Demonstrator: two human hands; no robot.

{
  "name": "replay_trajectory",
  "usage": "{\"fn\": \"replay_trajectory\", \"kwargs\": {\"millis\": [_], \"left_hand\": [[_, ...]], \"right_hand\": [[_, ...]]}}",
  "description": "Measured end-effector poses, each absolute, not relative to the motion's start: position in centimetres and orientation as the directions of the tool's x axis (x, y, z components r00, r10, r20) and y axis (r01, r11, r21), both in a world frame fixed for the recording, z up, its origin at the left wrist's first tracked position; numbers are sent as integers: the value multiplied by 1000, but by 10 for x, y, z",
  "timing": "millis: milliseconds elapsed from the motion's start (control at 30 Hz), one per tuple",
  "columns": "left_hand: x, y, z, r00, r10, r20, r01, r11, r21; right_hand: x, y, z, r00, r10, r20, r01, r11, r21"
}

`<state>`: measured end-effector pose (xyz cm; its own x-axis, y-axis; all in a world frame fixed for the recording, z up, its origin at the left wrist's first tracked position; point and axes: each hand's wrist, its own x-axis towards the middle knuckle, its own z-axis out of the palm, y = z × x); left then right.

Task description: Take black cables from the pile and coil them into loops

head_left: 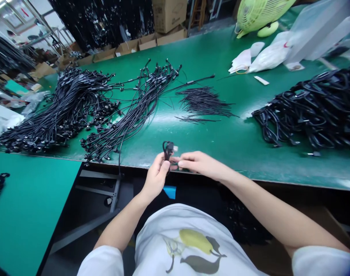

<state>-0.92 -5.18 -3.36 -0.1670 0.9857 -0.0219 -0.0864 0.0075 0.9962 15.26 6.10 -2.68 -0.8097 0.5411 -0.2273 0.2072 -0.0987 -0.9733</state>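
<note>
My left hand (155,177) is closed around a small folded black cable (167,148), whose plug with a pale metal end sticks up above the fingers. Close beside it, my right hand (202,164) has thumb and forefinger pinched together at the cable's right side. Whatever lies between those fingertips is too small to make out. Both hands are at the front edge of the green table (192,138). Beyond them lies a pile of thin black ties (206,101), and to its left a loose bundle of straight black cables (146,101).
A large heap of black cables (62,111) covers the table's left part. Folded, bound cables (313,111) are piled on the right. Plastic bags (269,57) and a yellow-green fan (255,17) stand at the back right. Cardboard boxes (169,15) are behind the table.
</note>
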Motion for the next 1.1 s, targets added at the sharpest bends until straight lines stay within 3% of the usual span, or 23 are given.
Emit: {"fn": "replay_trajectory", "kwargs": {"millis": [100, 200, 300, 467, 600, 700, 800, 1100], "left_hand": [[-5, -50, -35, -177, 981, -85, -112, 66, 992], [1, -49, -34, -119, 988, -94, -76, 86, 993], [4, -49, -28, -27, 985, -171, -201, 162, 966], [3, -49, -16, 176, 930, -324, -480, 368, 796], [8, -50, -15, 238, 889, -390, -580, 452, 677], [14, -51, -19, 118, 912, -393, -606, 380, 699], [16, -49, -20, 5, 930, -368, -572, 304, 762], [7, -45, -29, 96, 978, -188, -508, 210, 835]], "right_hand": [[156, 69, -19, -647, 755, 107, 101, 224, -969], [149, 66, -12, -645, 690, 327, 84, 489, -868], [140, 62, -10, -602, 671, 433, 161, 633, -757], [134, 66, -10, -449, 752, 483, 198, 610, -767], [133, 71, -15, -474, 778, 412, 189, 547, -816], [135, 76, -18, -491, 791, 363, 209, 512, -833], [139, 86, -15, -383, 858, 343, 261, 456, -850], [141, 95, -14, -329, 924, 194, 183, 263, -947]]}}
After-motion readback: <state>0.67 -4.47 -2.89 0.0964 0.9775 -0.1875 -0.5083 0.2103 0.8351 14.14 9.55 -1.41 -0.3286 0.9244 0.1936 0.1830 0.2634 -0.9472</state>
